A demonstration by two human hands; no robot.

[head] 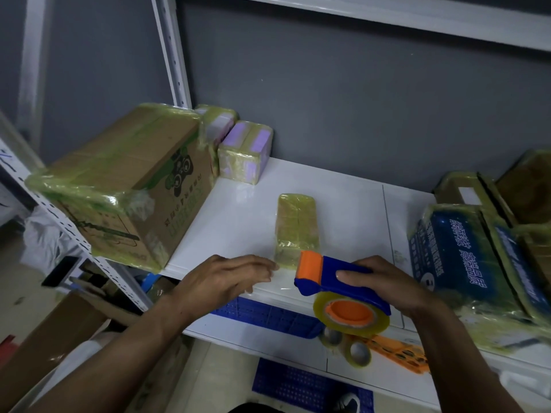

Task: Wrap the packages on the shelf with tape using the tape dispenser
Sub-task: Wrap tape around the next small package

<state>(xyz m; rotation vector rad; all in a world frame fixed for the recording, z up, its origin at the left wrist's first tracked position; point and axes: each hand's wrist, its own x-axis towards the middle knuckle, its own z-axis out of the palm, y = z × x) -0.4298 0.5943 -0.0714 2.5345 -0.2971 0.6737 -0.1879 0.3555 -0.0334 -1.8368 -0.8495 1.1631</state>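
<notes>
A small flat package [296,226] wrapped in yellowish tape lies in the middle of the white shelf [238,210]. My right hand [390,286] grips a blue and orange tape dispenser [334,281] with a roll of clear yellowish tape [351,318], held at the shelf's front edge just below the package. A stretch of clear tape [283,278] runs from the dispenser's orange mouth leftward to my left hand [229,277], whose fingertips hold its end. Both hands sit just in front of the package.
A large taped cardboard box [119,186] stands at the left, two purple-and-white wrapped packs [244,156] behind it. Blue wrapped boxes [465,251] and brown parcels [524,186] crowd the right. Below the shelf are spare tape rolls [357,353], an orange tray [399,353] and blue crates [268,315].
</notes>
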